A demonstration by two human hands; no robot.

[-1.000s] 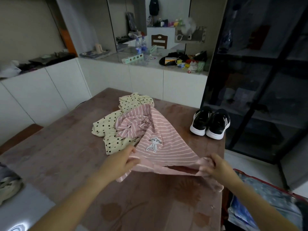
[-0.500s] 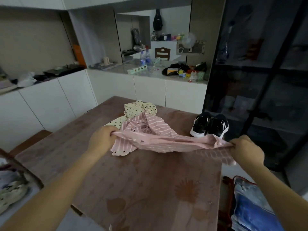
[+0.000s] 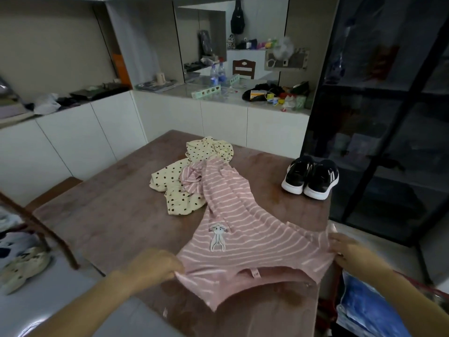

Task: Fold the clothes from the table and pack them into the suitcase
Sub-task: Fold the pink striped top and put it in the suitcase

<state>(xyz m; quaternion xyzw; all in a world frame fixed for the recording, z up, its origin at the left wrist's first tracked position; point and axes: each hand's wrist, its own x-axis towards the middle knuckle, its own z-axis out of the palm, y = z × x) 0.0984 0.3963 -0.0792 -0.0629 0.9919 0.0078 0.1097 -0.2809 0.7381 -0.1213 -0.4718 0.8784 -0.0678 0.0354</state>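
Note:
A pink striped garment (image 3: pixel 245 234) with a white rabbit patch lies stretched toward me on the brown table (image 3: pixel 116 215). My left hand (image 3: pixel 155 266) pinches its near left corner. My right hand (image 3: pixel 347 251) grips its near right corner at the table's right edge. The garment's far end stays bunched on a cream polka-dot garment (image 3: pixel 179 183) at mid-table. An open suitcase (image 3: pixel 388 310) with a blue lining shows on the floor at the lower right, partly behind my right forearm.
A pair of black sneakers (image 3: pixel 311 176) stands at the table's far right edge. White cabinets (image 3: pixel 218 122) with a cluttered counter run behind. A dark glass-front cabinet (image 3: pixel 388 117) stands to the right. Pale shoes (image 3: pixel 21 266) lie on the floor at the left.
Both hands lifted the pink garment and pulled it taut in the air, then brought it down flat on the table nearer to me, rabbit patch facing up.

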